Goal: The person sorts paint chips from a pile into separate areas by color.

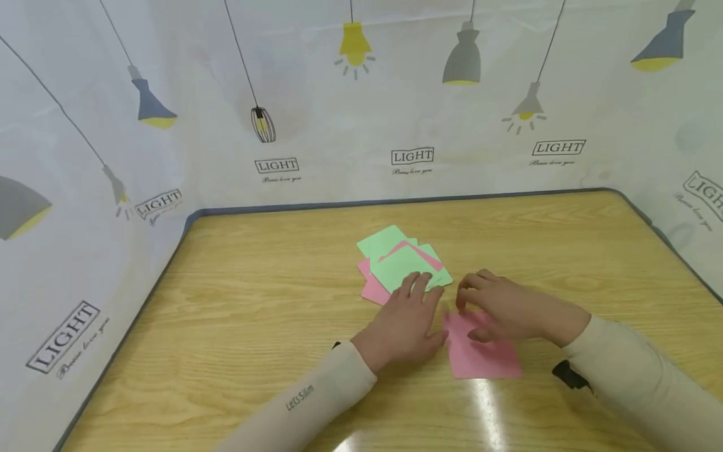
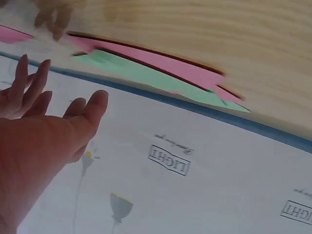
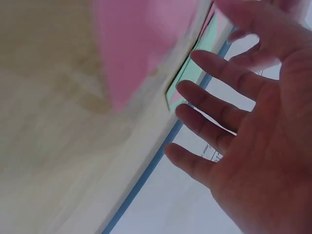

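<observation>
A single pink paper square (image 1: 488,355) lies near the front of the wooden table. My right hand (image 1: 505,307) hovers over its upper part, fingers bent slightly and spread, and the right wrist view shows nothing between them. Beyond and to the left is a loose, overlapping pile of green paper squares (image 1: 386,267) and pink paper squares (image 1: 374,290). My left hand (image 1: 408,323) is at the pile's near edge, its fingertips overlapping the lowest green sheet in the head view and its thumb beside the single pink square. Its fingers are loosely bent around nothing in the left wrist view.
A pale fabric screen (image 1: 339,182) printed with hanging lamps surrounds the table (image 1: 254,282) at the back and both sides. Dark bluish edging runs along its base. A black strap piece (image 1: 570,375) shows under the right sleeve.
</observation>
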